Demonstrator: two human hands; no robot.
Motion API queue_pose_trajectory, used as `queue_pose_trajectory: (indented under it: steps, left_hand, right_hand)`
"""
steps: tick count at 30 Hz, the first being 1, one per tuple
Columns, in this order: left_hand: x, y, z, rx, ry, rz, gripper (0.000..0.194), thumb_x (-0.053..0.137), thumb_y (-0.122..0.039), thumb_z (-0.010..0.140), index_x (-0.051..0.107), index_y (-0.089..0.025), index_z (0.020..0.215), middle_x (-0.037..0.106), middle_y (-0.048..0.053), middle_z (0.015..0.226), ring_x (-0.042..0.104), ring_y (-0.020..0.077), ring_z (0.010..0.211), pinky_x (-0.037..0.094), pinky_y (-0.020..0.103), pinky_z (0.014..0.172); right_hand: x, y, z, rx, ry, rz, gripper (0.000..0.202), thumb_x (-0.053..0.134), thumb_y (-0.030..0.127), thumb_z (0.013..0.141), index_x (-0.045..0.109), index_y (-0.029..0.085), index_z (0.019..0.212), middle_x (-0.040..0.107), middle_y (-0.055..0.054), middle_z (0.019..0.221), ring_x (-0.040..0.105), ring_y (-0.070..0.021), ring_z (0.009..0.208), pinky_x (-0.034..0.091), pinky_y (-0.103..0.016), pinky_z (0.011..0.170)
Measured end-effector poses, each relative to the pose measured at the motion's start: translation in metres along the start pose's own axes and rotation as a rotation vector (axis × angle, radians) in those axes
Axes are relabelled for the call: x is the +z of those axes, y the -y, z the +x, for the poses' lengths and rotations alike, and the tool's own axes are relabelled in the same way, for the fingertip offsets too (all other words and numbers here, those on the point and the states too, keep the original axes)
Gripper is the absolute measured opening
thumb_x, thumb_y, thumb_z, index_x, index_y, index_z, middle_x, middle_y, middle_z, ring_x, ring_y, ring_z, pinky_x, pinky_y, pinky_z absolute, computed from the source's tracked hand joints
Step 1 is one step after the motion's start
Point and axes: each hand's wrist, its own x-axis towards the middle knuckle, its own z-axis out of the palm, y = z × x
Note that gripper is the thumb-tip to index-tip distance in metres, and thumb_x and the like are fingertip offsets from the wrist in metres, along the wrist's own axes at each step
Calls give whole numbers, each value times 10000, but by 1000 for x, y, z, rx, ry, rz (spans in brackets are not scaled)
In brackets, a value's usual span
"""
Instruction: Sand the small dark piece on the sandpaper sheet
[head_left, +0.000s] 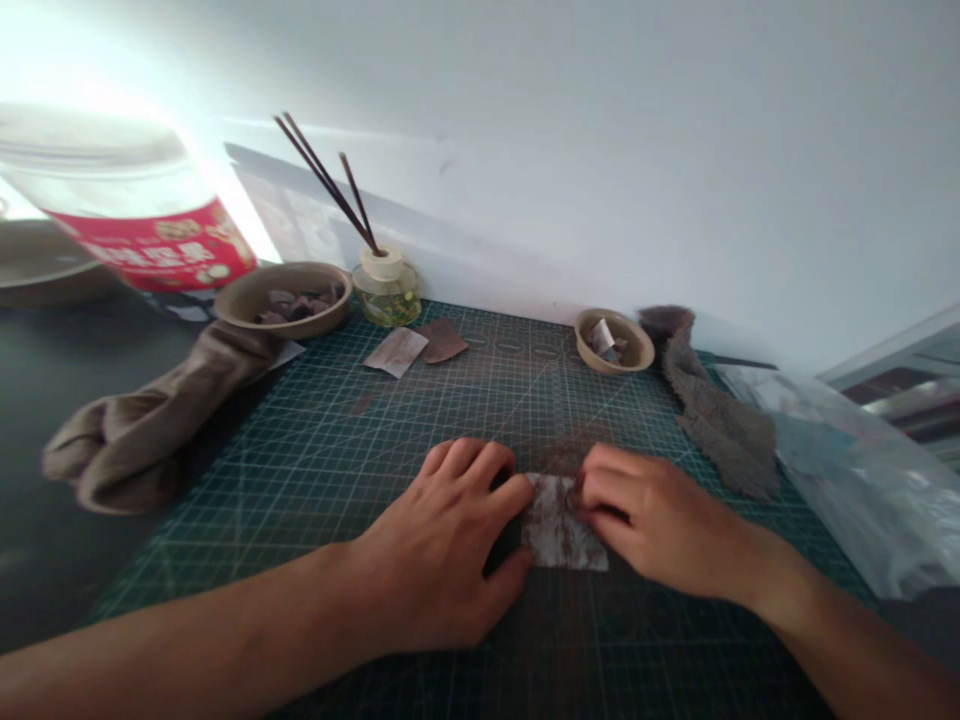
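A small whitish piece of paper [559,535], creased and streaked with brown, lies flat on the green cutting mat [322,480]. My left hand [442,540] holds its left edge down with the thumb and index fingertips, the other fingers curled on the mat. At the paper's upper right, my right hand [645,510] has its fingers pinched together against the surface. Whatever those fingertips grip is hidden and blurred. Brown dust [585,445] spreads over the mat just beyond the paper.
Behind lie a pale square [396,352] and a brown square [441,341]. A reed diffuser [388,290], a bowl of dark pieces [289,300] and a smaller bowl [615,342] stand near the wall. Brown cloth [150,430] lies left; grey-brown fabric [720,420] and plastic bag [862,480] right.
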Motion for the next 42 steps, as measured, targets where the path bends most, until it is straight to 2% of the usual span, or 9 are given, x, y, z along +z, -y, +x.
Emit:
queue_pose_trajectory:
  steps: [6, 11, 16, 20, 25, 29, 35, 39, 42]
  left_hand:
    - [4, 2, 0, 24, -38, 14, 223, 593, -350, 866, 598, -232, 1055, 515, 73, 1123, 460, 305, 1054, 392, 539, 940]
    - [4, 1, 1, 22, -25, 12, 222, 591, -359, 866, 594, -230, 1047, 515, 76, 1121, 458, 310, 1056, 393, 536, 934]
    - [4, 1, 0, 25, -43, 21, 223, 590, -359, 871, 592, -233, 1055, 514, 70, 1113, 455, 304, 1041, 390, 535, 927]
    - [4, 1, 0, 29, -34, 16, 216, 587, -354, 868, 588, -226, 1042, 513, 73, 1114, 457, 305, 1037, 392, 535, 927]
    - [5, 2, 1, 33, -42, 34, 227, 582, -371, 876, 589, -226, 1050, 517, 78, 1126, 458, 313, 1055, 388, 538, 932]
    - [5, 1, 0, 26, -46, 30, 223, 591, -374, 872, 587, -228, 1041, 516, 72, 1123, 459, 307, 1049, 391, 531, 931]
    - [4, 1, 0, 30, -43, 32, 227, 586, -379, 875, 588, -224, 1041, 519, 73, 1127, 463, 307, 1052, 386, 535, 944]
    - [4, 2, 1, 31, -36, 19, 226, 589, -378, 875, 591, -229, 1044, 520, 71, 1127, 462, 307, 1053, 387, 533, 940]
    - [5, 2, 1, 35, -33, 19, 221, 592, -377, 872, 590, -227, 1035, 520, 74, 1129, 463, 309, 1053, 391, 531, 933]
  right_hand:
    - [4, 1, 3, 46, -165, -28, 163, 575, 126, 973, 588, 196, 827, 591, -18, 895, 583, -170, 830, 442, -302, 765]
    - [-1, 1, 2, -32, 28, -5, 158, 594, 74, 923, 589, 206, 836, 570, 3, 894, 565, -152, 789, 415, -289, 712]
    - [-4, -1, -1, 44, -59, 17, 161, 580, 113, 964, 569, 197, 827, 575, -4, 898, 573, -162, 836, 430, -299, 762]
    - [2, 1, 0, -97, 9, 19, 151, 612, 111, 941, 590, 204, 824, 584, 1, 882, 564, -158, 799, 426, -291, 729]
    - [5, -3, 7, -54, -175, -39, 161, 573, 139, 984, 622, 186, 839, 634, -39, 908, 592, -191, 862, 444, -322, 792]
    - [2, 0, 1, -172, -59, -41, 160, 583, 106, 953, 628, 202, 833, 648, -10, 858, 583, -169, 784, 428, -312, 759]
    - [0, -5, 1, -152, -182, -172, 144, 561, 104, 968, 647, 179, 879, 700, -64, 991, 613, -211, 876, 428, -349, 809]
    - [-4, -5, -2, -264, -75, -140, 201, 529, 97, 974, 634, 184, 828, 686, -35, 893, 590, -186, 779, 412, -336, 753]
    - [-3, -2, -4, -293, -129, -163, 230, 502, 81, 981, 638, 176, 821, 691, -47, 898, 587, -187, 774, 404, -342, 744]
